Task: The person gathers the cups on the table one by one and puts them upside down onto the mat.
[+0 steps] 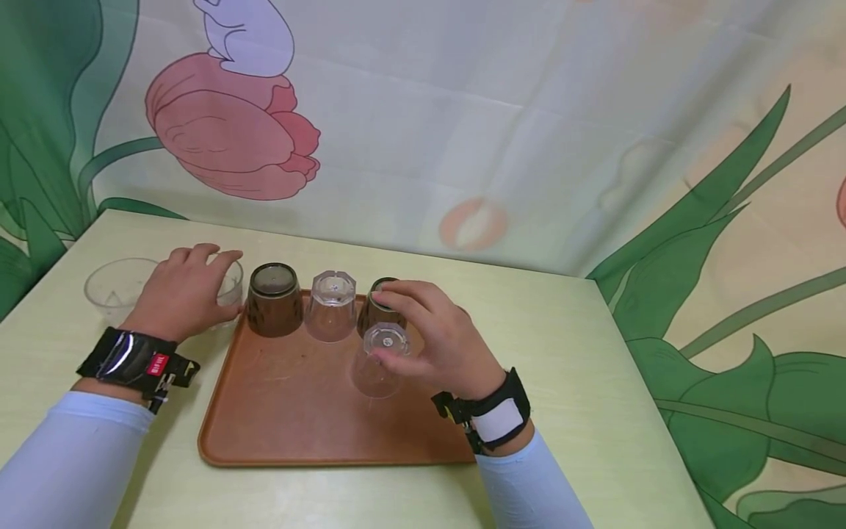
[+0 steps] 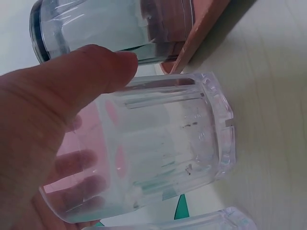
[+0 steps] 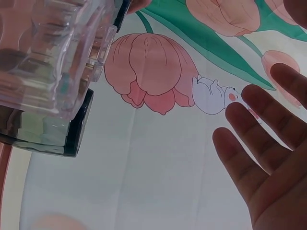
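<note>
My left hand (image 1: 181, 290) holds a clear glass (image 2: 168, 143) near its rim, thumb on one side and fingers on the other. That glass is upright, base toward the table, just left of the brown tray (image 1: 297, 411). On the tray, a dark glass (image 1: 274, 305), a clear glass (image 1: 330, 312) and another dark glass (image 1: 380, 312) stand upside down along the back edge. In front of the right dark one is an upside-down clear glass (image 1: 377, 375). My right hand (image 1: 443, 342) is beside it; the right wrist view shows its fingers spread and apart from the glasses.
Another clear glass (image 1: 109, 290) stands on the pale table (image 1: 562, 367), left of my left hand. Behind the table hangs a printed cloth (image 1: 410, 132) with flowers and leaves.
</note>
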A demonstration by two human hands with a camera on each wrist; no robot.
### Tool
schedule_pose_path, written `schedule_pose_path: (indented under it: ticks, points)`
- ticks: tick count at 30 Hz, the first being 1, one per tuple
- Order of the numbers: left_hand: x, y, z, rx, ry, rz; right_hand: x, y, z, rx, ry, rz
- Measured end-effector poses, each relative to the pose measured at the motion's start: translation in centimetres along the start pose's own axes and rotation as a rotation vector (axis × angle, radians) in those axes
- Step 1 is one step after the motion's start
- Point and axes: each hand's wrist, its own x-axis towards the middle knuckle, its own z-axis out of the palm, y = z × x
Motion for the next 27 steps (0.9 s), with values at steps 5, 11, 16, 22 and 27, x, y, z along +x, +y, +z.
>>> schedule_pose_path:
  ticks: [5, 11, 16, 22, 27]
  points:
    - [-0.1, -0.1, -0.3, -0.008, 0.028, 0.003, 0.0, 0.0, -0.1, -0.001, -0.002, 0.0]
    - [-0.3, -0.1, -1.2, -0.007, 0.077, 0.012, -0.1, 0.1, -0.1, 0.004, -0.002, -0.001]
    - [-0.5, -0.1, -2.1, -0.008, 0.112, 0.012, -0.1, 0.0, -0.2, 0.001, 0.003, -0.003]
    - [-0.9, 0.2, -3.2, -0.032, 0.156, 0.004, -0.1, 0.0, -0.2, -0.004, 0.001, 0.003]
    - [-1.2, 0.5, -4.1, -0.051, 0.194, 0.015, -0.1, 0.0, -0.2, -0.004, 0.001, 0.008]
